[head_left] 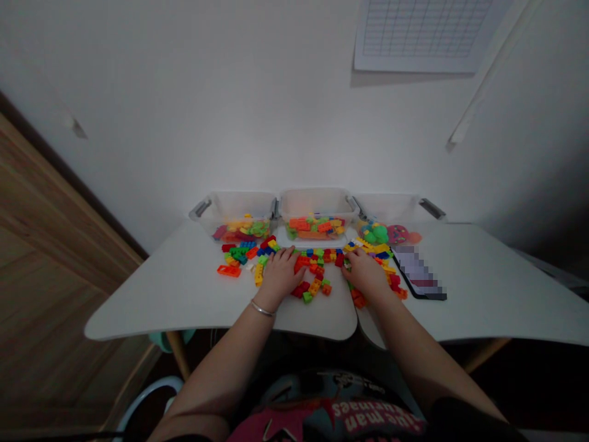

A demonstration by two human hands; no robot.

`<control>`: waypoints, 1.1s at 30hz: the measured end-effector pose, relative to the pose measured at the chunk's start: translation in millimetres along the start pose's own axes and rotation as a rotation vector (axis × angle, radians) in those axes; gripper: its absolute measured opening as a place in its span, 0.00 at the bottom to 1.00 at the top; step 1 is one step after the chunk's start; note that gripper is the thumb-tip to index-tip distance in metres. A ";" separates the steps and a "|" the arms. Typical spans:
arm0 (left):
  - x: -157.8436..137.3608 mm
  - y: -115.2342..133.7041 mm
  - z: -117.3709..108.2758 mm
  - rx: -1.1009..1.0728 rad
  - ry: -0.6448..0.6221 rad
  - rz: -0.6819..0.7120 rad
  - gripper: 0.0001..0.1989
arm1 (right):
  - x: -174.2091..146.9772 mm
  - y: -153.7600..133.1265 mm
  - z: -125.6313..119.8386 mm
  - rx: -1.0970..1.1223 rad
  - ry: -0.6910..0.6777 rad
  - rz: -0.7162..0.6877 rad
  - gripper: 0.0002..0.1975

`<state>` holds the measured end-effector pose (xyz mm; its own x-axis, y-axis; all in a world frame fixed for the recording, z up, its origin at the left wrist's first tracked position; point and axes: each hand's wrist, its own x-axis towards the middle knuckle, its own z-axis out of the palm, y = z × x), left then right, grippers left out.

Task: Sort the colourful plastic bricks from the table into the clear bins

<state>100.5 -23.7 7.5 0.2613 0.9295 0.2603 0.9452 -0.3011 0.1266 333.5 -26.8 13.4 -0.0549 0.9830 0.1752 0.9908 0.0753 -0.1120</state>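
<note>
My left hand [281, 273] lies palm down over the pile of toy bricks, its fingers stretched out and apart. Under and beside it are orange and red bricks [302, 263]. My right hand [365, 270] is curled at the right part of the pile, thumb and fingers bent around a small toy brick [347, 264] that is mostly hidden by them. Touching or close to those fingertips is a red brick [339, 260]. A row of mixed bricks [317, 253] runs between the two hands. Nearer me, a loose curve of yellow, red and green bricks [315, 286] rests on the table.
Three clear plastic bins stand along the wall: the left bin [239, 202] and middle bin [319, 199] hold bricks, the right bin [391, 205] round colourful toys. A phone [418, 273] lies right of the pile. Two white tabletops [184, 294] meet at a seam.
</note>
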 end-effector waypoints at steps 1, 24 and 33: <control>-0.1 0.0 -0.1 -0.002 0.001 0.000 0.23 | 0.1 -0.1 0.3 0.002 0.013 0.007 0.15; 0.5 0.8 -1.1 -0.007 0.005 0.014 0.24 | 27.6 -17.7 23.3 0.358 0.178 -0.215 0.14; -0.5 -0.6 0.1 -0.007 0.010 0.017 0.24 | 31.0 -3.3 8.3 0.572 0.264 -0.104 0.12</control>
<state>99.8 -23.9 7.2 0.2749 0.9221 0.2724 0.9394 -0.3179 0.1284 327.5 4.8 11.1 -0.0429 0.8969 0.4401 0.7553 0.3175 -0.5734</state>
